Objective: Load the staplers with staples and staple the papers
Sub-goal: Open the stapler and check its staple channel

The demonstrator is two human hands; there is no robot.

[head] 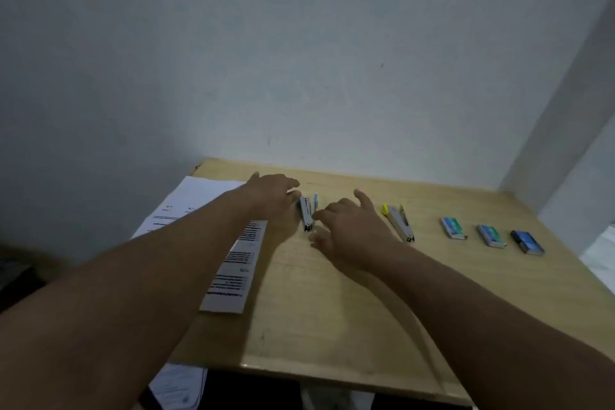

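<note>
Both my arms reach across the wooden desk [332, 309] toward the blue stapler [307, 215], which lies opened near the desk's far edge, its metal magazine toward me and its blue top swung out beside it. My left hand [271, 195] is at the stapler's far end, fingers loosely curled against it; motion blur keeps me from telling whether they actually pinch it. My right hand [346, 230] hovers just right of the stapler with fingers spread and relaxed, holding nothing, the fingertips close to the magazine's near end.

To the right of that hand lies a yellow stapler [399, 221], also opened out. Further right, three staple boxes sit in a row: two teal ones [454, 228] [492, 236] and a dark blue one [528, 243]. The printed papers [199, 206] lie on the desk's left side under my left forearm, and more sheets [179, 388] show below the desk's near edge.
</note>
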